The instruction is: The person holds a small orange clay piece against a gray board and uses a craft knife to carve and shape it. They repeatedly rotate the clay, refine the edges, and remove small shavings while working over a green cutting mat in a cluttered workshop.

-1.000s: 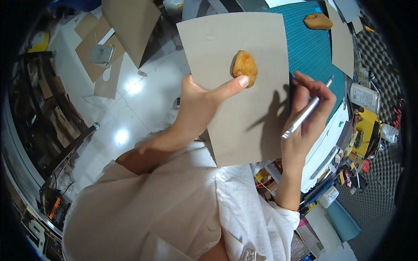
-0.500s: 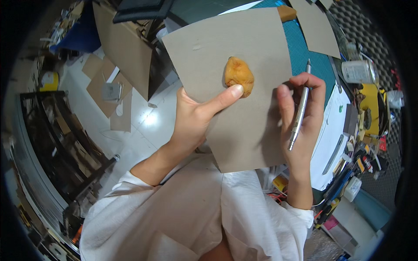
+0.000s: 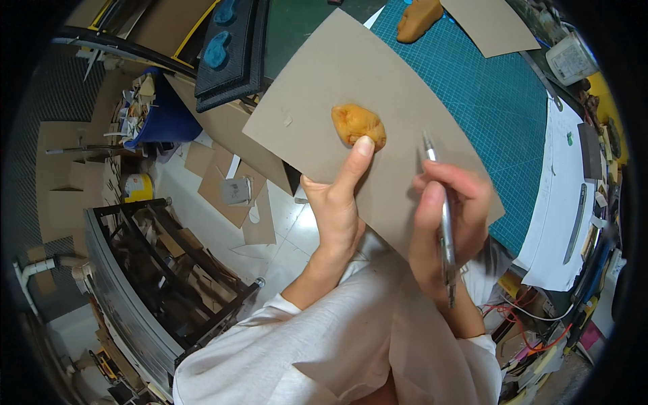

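Note:
My left hand (image 3: 336, 202) is closed on the edge of a grey-brown cardboard sheet (image 3: 398, 88). Its thumb presses the lower edge of a small, bumpy orange lump (image 3: 356, 123) against the cardboard; the other fingers are hidden beneath the sheet. What the lump is made of I cannot tell. At the sheet's right side, my right hand (image 3: 453, 219) grips a slim silver pen-shaped tool (image 3: 447, 236) between thumb and fingers. Its pointed tip is up, to the right of the lump and apart from it, slightly blurred.
A teal cutting mat (image 3: 506, 148) lies beyond the sheet, with a brown sculpted piece (image 3: 418, 20) on it. Blue shapes (image 3: 216, 50) rest on a black slab at upper left. A metal-framed rack (image 3: 135, 290) stands left; a tin (image 3: 570, 61) is at far right.
The view has swung, and the cardboard now lies more turned. My right hand has come closer to the lump with the tool. The left thumb stays on the lump.

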The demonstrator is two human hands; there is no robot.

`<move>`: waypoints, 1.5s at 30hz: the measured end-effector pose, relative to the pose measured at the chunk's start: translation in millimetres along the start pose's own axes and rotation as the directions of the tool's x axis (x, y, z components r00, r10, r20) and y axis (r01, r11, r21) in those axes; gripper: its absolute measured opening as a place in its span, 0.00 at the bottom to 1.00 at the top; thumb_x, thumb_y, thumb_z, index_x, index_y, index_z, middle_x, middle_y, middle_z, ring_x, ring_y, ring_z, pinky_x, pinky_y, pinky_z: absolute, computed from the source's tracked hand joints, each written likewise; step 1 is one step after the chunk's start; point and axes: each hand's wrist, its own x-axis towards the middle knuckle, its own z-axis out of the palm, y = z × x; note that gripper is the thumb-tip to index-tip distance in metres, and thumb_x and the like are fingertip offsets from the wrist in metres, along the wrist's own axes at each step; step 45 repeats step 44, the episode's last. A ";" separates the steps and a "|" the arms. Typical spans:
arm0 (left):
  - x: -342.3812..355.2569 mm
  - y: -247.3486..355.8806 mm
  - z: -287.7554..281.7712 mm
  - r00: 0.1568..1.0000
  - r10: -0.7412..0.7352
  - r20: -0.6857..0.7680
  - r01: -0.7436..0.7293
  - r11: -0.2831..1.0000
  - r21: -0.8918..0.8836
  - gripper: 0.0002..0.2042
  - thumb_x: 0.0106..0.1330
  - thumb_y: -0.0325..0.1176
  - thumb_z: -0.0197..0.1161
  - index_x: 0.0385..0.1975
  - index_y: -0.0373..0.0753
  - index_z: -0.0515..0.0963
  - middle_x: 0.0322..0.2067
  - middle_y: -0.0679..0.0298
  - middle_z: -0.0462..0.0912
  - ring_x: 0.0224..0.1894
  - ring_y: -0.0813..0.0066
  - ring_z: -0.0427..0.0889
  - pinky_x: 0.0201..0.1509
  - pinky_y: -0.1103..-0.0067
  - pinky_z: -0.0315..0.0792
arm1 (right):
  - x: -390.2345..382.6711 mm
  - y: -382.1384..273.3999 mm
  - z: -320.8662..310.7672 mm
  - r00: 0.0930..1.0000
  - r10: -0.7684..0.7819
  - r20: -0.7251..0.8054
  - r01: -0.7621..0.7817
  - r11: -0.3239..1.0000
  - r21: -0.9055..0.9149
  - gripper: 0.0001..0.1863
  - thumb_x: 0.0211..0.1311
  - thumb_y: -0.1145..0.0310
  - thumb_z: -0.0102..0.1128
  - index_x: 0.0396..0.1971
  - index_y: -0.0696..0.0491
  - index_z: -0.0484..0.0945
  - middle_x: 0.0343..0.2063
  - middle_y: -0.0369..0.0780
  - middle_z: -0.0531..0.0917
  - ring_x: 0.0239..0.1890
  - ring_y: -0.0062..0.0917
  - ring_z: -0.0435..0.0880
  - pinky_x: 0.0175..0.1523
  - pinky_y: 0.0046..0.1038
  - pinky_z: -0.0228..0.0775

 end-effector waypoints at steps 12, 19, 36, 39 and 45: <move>0.7 -0.1 -5.9 1.000 0.014 -0.004 -0.014 0.999 0.052 0.19 0.58 0.24 0.66 0.50 0.33 0.73 0.44 0.60 0.78 0.46 0.74 0.78 0.53 0.77 0.70 | -7.7 2.2 17.3 0.998 -0.006 0.070 0.011 0.997 -0.071 0.11 0.54 0.77 0.65 0.34 0.58 0.71 0.26 0.42 0.78 0.21 0.24 0.77 0.25 0.23 0.69; 2.0 -0.3 -5.1 1.000 0.000 0.000 0.000 0.998 0.060 0.19 0.58 0.25 0.66 0.50 0.33 0.72 0.45 0.60 0.78 0.46 0.74 0.78 0.54 0.77 0.70 | -4.8 1.1 15.6 0.996 -0.003 0.093 0.015 0.991 -0.132 0.11 0.53 0.78 0.65 0.34 0.58 0.71 0.25 0.42 0.77 0.21 0.26 0.77 0.24 0.23 0.69; 0.4 0.1 1.1 0.999 0.020 -0.031 -0.019 0.999 0.027 0.20 0.58 0.23 0.66 0.51 0.32 0.71 0.45 0.59 0.78 0.45 0.73 0.78 0.53 0.77 0.71 | -2.5 -0.3 17.7 0.997 0.026 0.079 -0.012 0.985 -0.169 0.11 0.51 0.77 0.66 0.30 0.56 0.71 0.24 0.41 0.77 0.21 0.28 0.77 0.25 0.25 0.70; 1.0 -1.4 0.0 0.999 0.030 -0.032 -0.029 0.999 0.034 0.21 0.58 0.24 0.66 0.51 0.32 0.71 0.45 0.58 0.78 0.46 0.73 0.78 0.53 0.77 0.71 | -2.5 0.0 18.6 0.997 0.008 0.080 0.006 0.984 -0.177 0.11 0.51 0.78 0.65 0.30 0.56 0.71 0.24 0.41 0.77 0.21 0.29 0.77 0.25 0.26 0.70; 1.3 -1.4 -3.5 1.000 0.006 -0.021 -0.005 0.997 0.074 0.22 0.58 0.24 0.66 0.52 0.32 0.70 0.46 0.58 0.78 0.47 0.72 0.78 0.55 0.77 0.70 | -2.4 0.5 19.9 0.996 -0.013 0.092 0.028 0.986 -0.162 0.11 0.50 0.77 0.65 0.31 0.55 0.72 0.25 0.42 0.77 0.22 0.31 0.78 0.26 0.27 0.71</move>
